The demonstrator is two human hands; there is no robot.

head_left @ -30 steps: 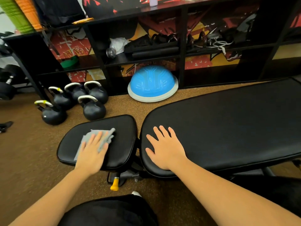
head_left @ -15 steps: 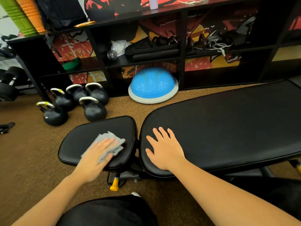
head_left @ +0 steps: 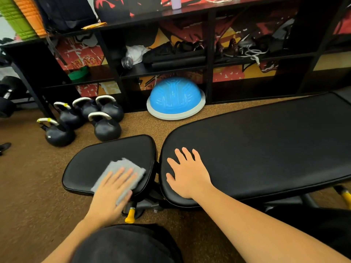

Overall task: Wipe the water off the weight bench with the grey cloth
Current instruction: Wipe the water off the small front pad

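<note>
Pressing my flat, open left hand (head_left: 112,192) on the grey cloth (head_left: 121,172) near the seat pad's (head_left: 106,158) near-right edge; bare pad lies beyond my fingertips. My right hand (head_left: 187,174) rests spread, grasping nothing, on the backrest (head_left: 266,147).

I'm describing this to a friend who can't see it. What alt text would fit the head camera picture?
Seen from above, a person's left hand presses a grey cloth flat on the small seat pad of a black weight bench, while the right hand rests open on the long back pad. Behind, on the brown floor, sit four black kettlebells and a blue balance dome by dark shelves.
</note>
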